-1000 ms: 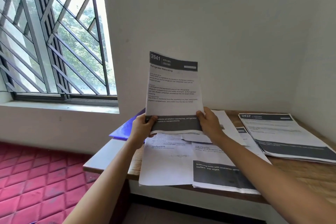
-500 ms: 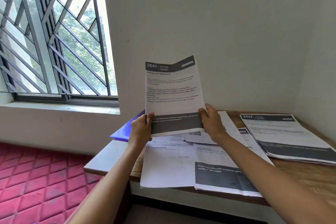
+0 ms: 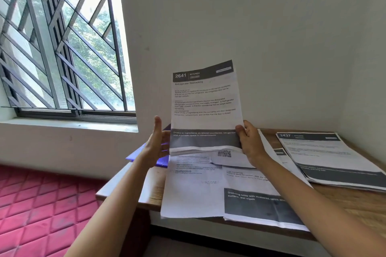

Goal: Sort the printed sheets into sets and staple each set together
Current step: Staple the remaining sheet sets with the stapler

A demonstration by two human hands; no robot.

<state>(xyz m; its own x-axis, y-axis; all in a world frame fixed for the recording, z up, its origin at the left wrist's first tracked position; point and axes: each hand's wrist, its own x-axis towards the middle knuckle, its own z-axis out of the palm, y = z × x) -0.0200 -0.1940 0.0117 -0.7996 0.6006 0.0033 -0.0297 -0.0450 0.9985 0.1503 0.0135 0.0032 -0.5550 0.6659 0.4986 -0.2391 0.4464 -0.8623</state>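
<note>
**Sheet set 2641: light, limp paper, held by one lower edge**

Left hand (image 3: 155,144): raised just beside the left edge of the held set, palm turned toward it. The fingers (image 3: 157,125) are straight and released. Nothing is grasped, and contact with the paper cannot be told.

Folder (image 3: 136,155): blue, lying flat at the far left of the counter, partly hidden behind the left hand.

Held set (image 3: 204,106): headed "2641 Kitchen", kept upright in the air above the left part of the counter.
- Make-up: a layered lower edge suggests several sheets.
- Handling: judged very light, thin and limp. The upper part is expected to flop or curl when supported from one side only. The sheets are liable to slide on one another and fan out. Creasing is risked by a hard pinch.
- Hold: best taken at both lower corners or along the side edges, thumb in front and fingers behind, so the edges can be squared for stapling.

Loose sheets (image 3: 194,194): spread overlapping on the counter below the held set, overhanging its near edge. They are judged easily shifted by a brush or a draught.

Right hand (image 3: 249,146): clamped on the lower right edge of the held set, thumb on the printed face. The weight appears to be carried here.

2437 stack (image 3: 325,158): laid flat toward the right-hand corner, well apart from the held set.

Counter (image 3: 355,204): wooden. No stapler is seen on it.
</note>
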